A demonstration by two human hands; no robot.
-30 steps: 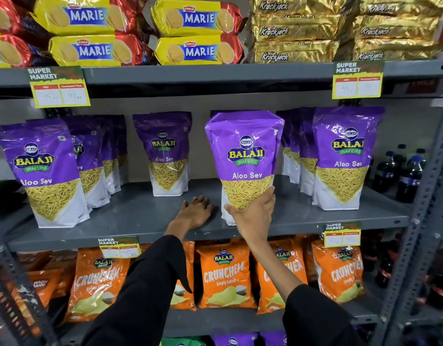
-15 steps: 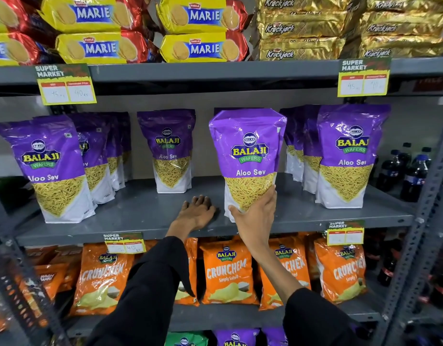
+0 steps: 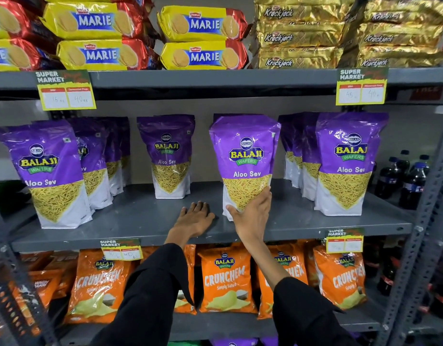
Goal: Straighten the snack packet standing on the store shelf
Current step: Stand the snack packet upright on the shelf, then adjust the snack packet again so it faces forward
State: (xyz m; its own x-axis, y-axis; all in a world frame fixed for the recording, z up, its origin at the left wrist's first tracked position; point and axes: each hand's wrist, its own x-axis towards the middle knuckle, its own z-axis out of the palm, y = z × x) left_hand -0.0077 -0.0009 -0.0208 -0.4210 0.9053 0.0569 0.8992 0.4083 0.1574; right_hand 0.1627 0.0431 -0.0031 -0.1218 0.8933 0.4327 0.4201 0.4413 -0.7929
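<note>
Presently we have our right hand [image 3: 251, 213] grasping the lower front of the purple Aloo Sev packet [image 3: 244, 161], thumb at its left bottom corner and fingers wrapped round its right edge; the packet stands upright near the front of the grey middle shelf [image 3: 315, 223], top leaning slightly towards 1 o'clock. At 9 o'clock from it, just beside but not touching, our left hand [image 3: 195, 216] lies palm down on the shelf, fingers released and flat, grasping nothing.
</note>
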